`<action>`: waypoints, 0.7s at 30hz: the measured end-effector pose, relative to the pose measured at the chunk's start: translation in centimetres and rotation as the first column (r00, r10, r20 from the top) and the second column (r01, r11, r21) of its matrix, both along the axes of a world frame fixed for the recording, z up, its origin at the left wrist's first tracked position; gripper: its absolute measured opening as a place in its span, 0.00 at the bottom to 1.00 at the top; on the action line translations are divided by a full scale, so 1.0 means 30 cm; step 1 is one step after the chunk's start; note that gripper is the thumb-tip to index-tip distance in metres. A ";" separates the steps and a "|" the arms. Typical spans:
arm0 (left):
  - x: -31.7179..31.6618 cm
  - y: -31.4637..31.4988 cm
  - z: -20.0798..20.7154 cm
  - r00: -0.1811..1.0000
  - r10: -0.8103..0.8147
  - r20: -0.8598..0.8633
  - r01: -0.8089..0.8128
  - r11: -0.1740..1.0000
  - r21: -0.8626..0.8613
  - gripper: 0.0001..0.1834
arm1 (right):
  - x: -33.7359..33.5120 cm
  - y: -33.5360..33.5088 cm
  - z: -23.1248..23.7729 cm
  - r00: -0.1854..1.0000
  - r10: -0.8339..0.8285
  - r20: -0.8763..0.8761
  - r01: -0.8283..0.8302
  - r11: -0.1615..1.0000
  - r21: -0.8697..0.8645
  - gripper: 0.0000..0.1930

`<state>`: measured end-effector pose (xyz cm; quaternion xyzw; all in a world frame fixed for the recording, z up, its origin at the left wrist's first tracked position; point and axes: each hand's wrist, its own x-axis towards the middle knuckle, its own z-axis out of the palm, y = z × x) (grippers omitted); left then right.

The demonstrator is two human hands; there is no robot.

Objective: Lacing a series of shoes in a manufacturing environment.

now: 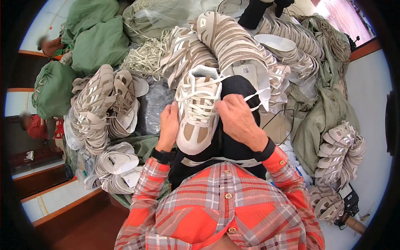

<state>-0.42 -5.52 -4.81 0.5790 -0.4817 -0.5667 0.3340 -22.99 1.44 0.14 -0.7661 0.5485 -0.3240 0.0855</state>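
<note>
A white and beige sneaker (197, 106) rests on my lap, toe toward me. White laces (201, 111) criss-cross its tongue. My left hand (168, 126) grips the sneaker's left side, its fingertips partly hidden by the shoe. At the right edge of the lacing, my right hand (238, 118) is closed, its fingertips pinching a shoelace (252, 96) whose loose part sticks out beyond the knuckles. Just past the sneaker, a long stacked row of beige and white shoe uppers (233, 39) leans close to my knees.
Loose white laces (146, 56) lie in a heap beyond my left hand. More stacked uppers (92, 112) stand at left and others (339, 154) at right. Green sacks (102, 43) fill the far left. Two people (35, 126) are at the left edge.
</note>
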 end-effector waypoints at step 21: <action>-0.019 0.018 0.131 0.811 0.043 0.583 0.294 0.831 -0.472 0.10 | -0.168 0.161 0.114 0.886 -0.034 0.462 -0.344 0.621 0.705 0.05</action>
